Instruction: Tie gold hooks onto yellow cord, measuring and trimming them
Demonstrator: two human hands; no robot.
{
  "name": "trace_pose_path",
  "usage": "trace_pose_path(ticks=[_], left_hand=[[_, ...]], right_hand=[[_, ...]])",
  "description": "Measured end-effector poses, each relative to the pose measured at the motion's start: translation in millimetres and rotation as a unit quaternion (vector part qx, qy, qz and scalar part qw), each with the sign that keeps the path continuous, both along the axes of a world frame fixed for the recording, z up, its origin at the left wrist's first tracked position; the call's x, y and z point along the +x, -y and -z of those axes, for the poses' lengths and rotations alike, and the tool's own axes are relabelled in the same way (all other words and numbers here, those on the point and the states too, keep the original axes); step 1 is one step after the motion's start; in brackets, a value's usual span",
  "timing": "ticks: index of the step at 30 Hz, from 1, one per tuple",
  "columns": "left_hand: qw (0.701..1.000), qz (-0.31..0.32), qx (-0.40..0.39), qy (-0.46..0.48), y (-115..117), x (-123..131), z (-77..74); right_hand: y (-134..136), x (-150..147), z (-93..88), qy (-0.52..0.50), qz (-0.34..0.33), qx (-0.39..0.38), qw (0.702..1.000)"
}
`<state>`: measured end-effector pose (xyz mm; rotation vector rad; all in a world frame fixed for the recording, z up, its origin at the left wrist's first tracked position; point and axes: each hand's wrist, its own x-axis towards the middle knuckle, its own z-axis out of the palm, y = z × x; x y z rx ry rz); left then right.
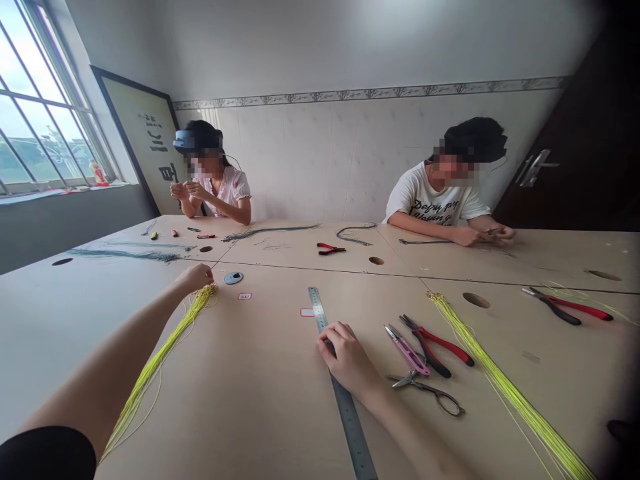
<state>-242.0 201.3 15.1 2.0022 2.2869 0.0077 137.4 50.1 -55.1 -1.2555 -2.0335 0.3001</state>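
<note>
My left hand (195, 276) reaches out over the table and pinches the far end of a bundle of yellow-green cords (160, 357) that trails back toward me. My right hand (346, 357) rests with curled fingers on a long steel ruler (345, 407) lying on the table. Just right of that hand lie pink thread snips (407, 350), red-handled pliers (437, 343) and small metal scissors (430, 390). A second bundle of yellow-green cords (505, 387) stretches diagonally at the right.
Two other people sit at the far side working on dark cords (270, 231). More red pliers (567, 308) lie at right and another pair (330, 249) in the middle. The beige tabletop (260, 373) has round cable holes (475, 300); a window is at left.
</note>
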Motion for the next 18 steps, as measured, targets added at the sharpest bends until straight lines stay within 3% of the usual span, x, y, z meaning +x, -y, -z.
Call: trace_pose_path(ticks=[10, 18], left_hand=[[0.995, -0.032, 0.067, 0.071, 10.2, 12.1, -14.4], [0.963, -0.062, 0.193, 0.177, 26.0, 17.4, -48.3]], right_hand=[[0.4, -0.1, -0.6, 0.001, -0.003, 0.0, 1.0], [-0.7, -1.0, 0.4, 0.002, -0.001, -0.001, 1.0]])
